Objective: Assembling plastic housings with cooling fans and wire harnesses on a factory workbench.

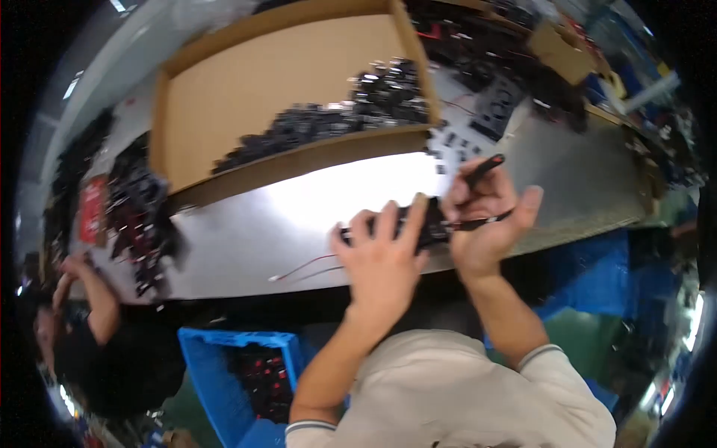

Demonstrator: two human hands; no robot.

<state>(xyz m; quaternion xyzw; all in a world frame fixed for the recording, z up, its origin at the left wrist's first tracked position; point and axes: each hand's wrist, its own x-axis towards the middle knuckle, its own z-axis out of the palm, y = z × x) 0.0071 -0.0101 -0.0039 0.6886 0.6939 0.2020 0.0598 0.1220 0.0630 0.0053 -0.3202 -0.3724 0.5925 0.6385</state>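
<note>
Head view: cardboard box [254, 82] holds heaped black parts [321, 123] beyond left hand [382, 261].

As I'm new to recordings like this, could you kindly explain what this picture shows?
No machine here: these are a person's bare hands, seen from above by a wide fisheye camera on their head, so straight edges bend.

The left hand lies spread over a black part on the metal bench; thin wires trail to its left. The right hand holds a dark tool, its exact kind unclear.

Beyond sits a cardboard box with piled black pieces. A blue crate stands below the bench.
</note>
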